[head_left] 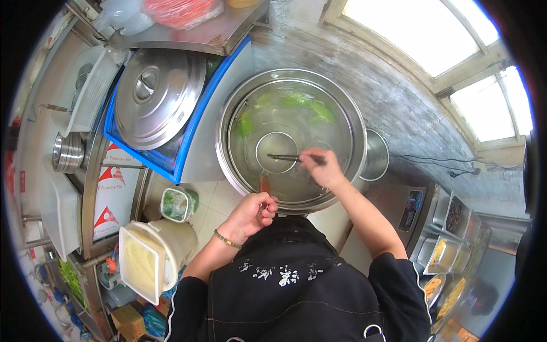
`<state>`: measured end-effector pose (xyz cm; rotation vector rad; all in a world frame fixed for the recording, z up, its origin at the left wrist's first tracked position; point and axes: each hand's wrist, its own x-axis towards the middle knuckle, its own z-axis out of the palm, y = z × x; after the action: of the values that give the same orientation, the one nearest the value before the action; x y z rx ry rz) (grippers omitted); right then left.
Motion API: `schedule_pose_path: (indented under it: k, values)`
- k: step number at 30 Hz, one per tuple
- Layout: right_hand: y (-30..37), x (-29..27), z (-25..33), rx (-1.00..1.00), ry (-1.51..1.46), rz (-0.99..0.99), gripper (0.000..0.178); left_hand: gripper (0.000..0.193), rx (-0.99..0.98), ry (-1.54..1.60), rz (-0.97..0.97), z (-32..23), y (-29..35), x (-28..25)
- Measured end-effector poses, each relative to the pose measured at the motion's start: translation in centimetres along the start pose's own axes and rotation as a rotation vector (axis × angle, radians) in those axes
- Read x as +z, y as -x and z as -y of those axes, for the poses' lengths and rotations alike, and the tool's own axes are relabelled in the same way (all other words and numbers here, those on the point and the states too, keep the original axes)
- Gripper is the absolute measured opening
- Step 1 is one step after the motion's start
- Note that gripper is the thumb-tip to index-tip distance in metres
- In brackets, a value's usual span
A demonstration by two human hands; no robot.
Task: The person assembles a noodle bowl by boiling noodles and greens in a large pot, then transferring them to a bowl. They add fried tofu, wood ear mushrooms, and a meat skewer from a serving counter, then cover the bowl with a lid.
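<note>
Right hand [320, 169]: pinched around dark chopsticks [288, 158], tips reaching into the wire strainer ladle [276, 151] submerged in the large steel pot [290, 139] of hot water. Left hand [252, 212]: curled closed at the pot's near rim, gripping what appears to be the orange ladle handle [264, 183]. Green leaves [296, 102] afloat at the far side of the water.

Hazards, as judged:
- Scalding, if the right wrist dips toward the water or steam rises against the forearm.
- Spillage of ladle contents, if the left grip tilts the handle.
- Loss of chopsticks into the pot, if the pinch slackens.

Packages and signs:
- White film with red triangle marks [111, 191], on the panel left of the pot.
- White rectangular tub of pale noodles [139, 265], lower left.
- Small lidded container with green contents [176, 204], on the floor tiles.
- Red plastic bag [182, 11], top shelf.
- Blue crate [171, 159] beneath a domed steel lid [156, 97].
</note>
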<state>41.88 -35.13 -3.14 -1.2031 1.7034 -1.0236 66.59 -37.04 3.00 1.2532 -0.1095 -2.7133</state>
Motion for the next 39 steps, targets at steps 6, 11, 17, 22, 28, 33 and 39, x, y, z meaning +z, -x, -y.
schedule_pose_path:
  k: [6, 11, 17, 22, 28, 33, 39]
  values:
    - [-0.2, -1.4, -0.3, 0.034, 0.067, -0.176, 0.014, 0.020, 0.038, -0.077, -0.026, 0.7, 0.4, 0.6]
    - [0.9, 0.8, 2.1, -0.093, 0.130, -0.003, 0.012, 0.022, 0.046, -0.074, -0.021, 0.7, 0.3, 1.0]
    - [-0.2, -0.2, -0.4, -0.125, 0.008, -0.177, 0.016, 0.023, 0.032, -0.092, -0.036, 1.5, -0.3, 1.2]
    - [0.7, -2.6, 1.4, -0.030, 0.125, -0.063, 0.014, 0.017, 0.052, -0.045, 0.025, 1.3, -0.4, 0.2]
    - [1.7, -1.8, 2.1, -0.004, 0.010, -0.042, 0.014, 0.020, 0.065, -0.080, -0.045, 1.7, -0.8, 1.4]
    - [2.1, -3.1, 2.4, -0.016, 0.122, 0.014, 0.015, 0.020, 0.051, -0.089, -0.067, 1.4, -0.9, 1.3]
    - [1.3, -1.3, 1.6, -0.098, 0.128, 0.002, 0.014, 0.022, 0.042, -0.100, -0.080, 1.3, -1.1, 1.7]
